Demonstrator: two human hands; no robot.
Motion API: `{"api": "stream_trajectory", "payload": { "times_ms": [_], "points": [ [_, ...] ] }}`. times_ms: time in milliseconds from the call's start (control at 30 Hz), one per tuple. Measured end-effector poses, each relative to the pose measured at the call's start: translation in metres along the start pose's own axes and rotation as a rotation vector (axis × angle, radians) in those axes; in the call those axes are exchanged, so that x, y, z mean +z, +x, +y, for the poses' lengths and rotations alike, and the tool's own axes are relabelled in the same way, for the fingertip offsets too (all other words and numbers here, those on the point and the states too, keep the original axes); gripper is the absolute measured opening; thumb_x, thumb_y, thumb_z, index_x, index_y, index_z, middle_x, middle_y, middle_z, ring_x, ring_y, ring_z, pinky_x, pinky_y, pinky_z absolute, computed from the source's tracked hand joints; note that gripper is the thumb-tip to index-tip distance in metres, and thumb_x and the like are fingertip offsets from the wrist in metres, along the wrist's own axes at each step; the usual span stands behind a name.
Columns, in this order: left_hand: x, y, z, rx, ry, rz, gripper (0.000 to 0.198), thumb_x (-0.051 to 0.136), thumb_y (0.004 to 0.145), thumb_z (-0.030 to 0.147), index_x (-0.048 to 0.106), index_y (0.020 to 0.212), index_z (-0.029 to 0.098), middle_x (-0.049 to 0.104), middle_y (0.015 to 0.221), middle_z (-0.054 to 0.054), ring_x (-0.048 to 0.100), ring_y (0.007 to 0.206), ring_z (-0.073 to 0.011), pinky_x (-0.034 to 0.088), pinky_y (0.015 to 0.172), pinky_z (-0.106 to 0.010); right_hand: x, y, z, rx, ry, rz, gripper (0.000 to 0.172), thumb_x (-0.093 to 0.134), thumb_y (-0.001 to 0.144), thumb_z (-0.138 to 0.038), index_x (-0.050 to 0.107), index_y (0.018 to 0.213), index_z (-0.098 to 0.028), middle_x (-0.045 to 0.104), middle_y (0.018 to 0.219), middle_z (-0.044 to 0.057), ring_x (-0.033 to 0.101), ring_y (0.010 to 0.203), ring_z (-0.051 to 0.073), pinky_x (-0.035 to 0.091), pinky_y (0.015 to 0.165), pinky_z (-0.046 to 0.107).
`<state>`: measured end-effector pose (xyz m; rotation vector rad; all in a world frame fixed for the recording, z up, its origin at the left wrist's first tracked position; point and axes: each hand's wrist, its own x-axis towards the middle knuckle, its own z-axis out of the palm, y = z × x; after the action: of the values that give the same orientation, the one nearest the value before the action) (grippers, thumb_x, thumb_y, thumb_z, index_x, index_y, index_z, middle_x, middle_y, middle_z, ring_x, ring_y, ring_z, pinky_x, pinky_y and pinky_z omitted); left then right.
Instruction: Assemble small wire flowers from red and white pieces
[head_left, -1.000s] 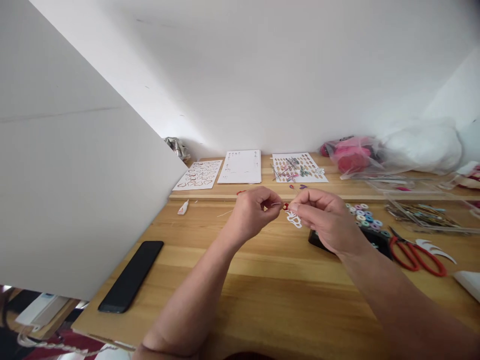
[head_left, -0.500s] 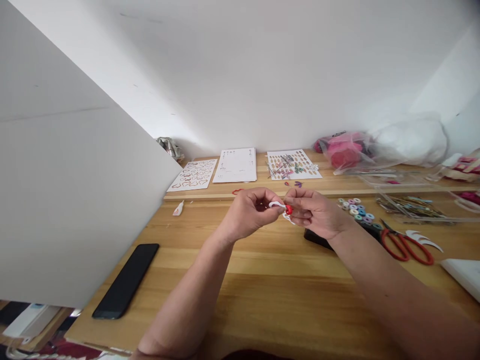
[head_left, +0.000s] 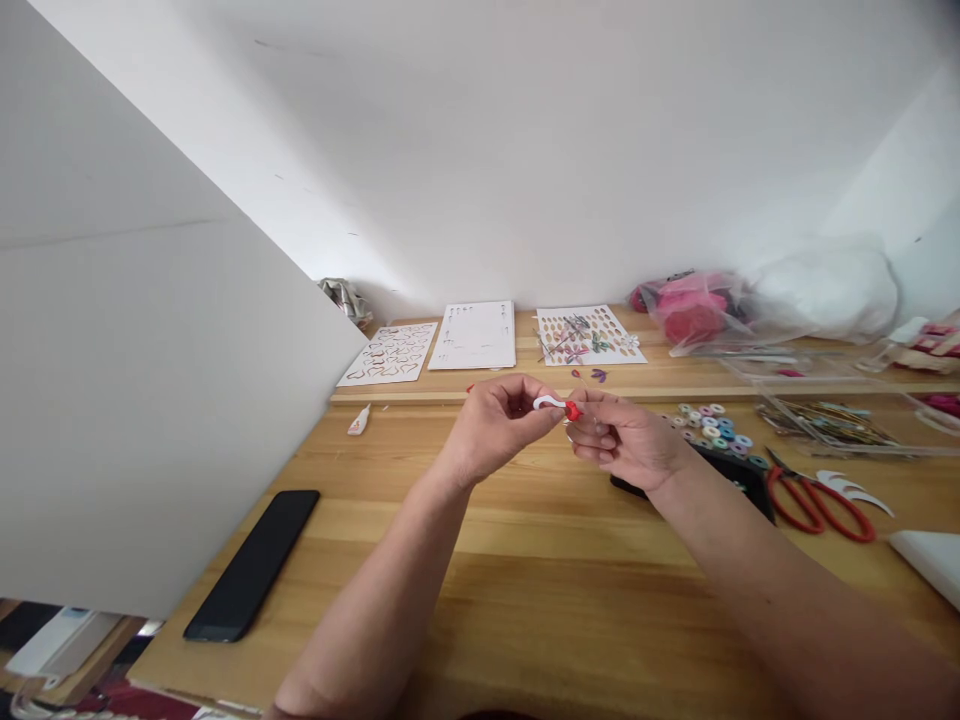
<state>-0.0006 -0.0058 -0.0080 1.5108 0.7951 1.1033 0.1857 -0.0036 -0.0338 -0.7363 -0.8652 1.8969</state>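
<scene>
Both my hands meet above the middle of the wooden table (head_left: 525, 600). My left hand (head_left: 499, 425) pinches a small curved white paper strip (head_left: 550, 402). A tiny red coil (head_left: 573, 410) sits at the strip's right end, and my right hand (head_left: 626, 435) pinches there with closed fingers. More white paper pieces lie under the hands, mostly hidden.
A black phone (head_left: 253, 563) lies at the left near a large white board (head_left: 135, 400). Three paper sheets (head_left: 476, 335) rest at the back. Coloured paper coils (head_left: 712, 425), red scissors (head_left: 817, 495), a clear tray of strips (head_left: 832, 425) and plastic bags (head_left: 750, 305) are at the right. A small glue tube (head_left: 358, 421) lies left.
The white strip has come into view, curved between my fingers. My right hand turned and drew slightly in toward me; the camera view shifted a little.
</scene>
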Motion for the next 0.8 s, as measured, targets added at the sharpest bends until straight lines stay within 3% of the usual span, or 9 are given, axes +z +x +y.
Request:
{"api": "stream_trajectory", "payload": {
  "times_ms": [367,600,700,800],
  "points": [
    [0.002,0.004,-0.005,0.094,0.057,0.158,0.021,0.073,0.078,0.034,0.063,0.077,0.015,0.061,0.070,0.000,0.049,0.062,-0.0079,0.038,0.057,-0.021,0.015,0.002,0.020,-0.029,0.129,0.027,0.018,0.077,0.071,-0.020,0.059,0.070,-0.017,0.032,0.052,-0.009,0.017,0.046,0.005,0.022,0.040,0.018],
    [0.003,0.001,-0.006,0.253,0.414,0.320,0.008,0.066,0.081,0.024,0.069,0.078,0.017,0.066,0.072,-0.001,0.050,0.061,-0.0094,0.039,0.059,-0.024,0.032,-0.007,0.024,-0.179,-0.076,0.143,0.019,0.077,0.068,-0.026,0.060,0.064,-0.019,0.034,0.046,-0.009,0.022,0.042,0.005,0.020,0.043,0.022],
    [0.001,0.000,-0.005,0.298,0.528,0.293,0.004,0.064,0.079,0.019,0.067,0.077,0.017,0.067,0.074,-0.001,0.052,0.065,-0.0102,0.041,0.063,-0.024,0.036,-0.015,0.019,-0.332,-0.271,0.217,0.021,0.075,0.072,-0.029,0.059,0.063,-0.019,0.034,0.046,-0.008,0.023,0.043,0.006,0.017,0.044,0.025],
    [0.001,-0.002,-0.003,0.305,0.584,0.146,0.004,0.063,0.078,0.016,0.067,0.076,0.016,0.067,0.073,-0.001,0.052,0.065,-0.0102,0.041,0.063,-0.024,0.033,-0.020,0.010,-0.510,-0.534,0.252,0.020,0.072,0.078,-0.029,0.060,0.065,-0.019,0.043,0.052,-0.005,0.031,0.048,0.008,0.020,0.046,0.026]
  ]
}}
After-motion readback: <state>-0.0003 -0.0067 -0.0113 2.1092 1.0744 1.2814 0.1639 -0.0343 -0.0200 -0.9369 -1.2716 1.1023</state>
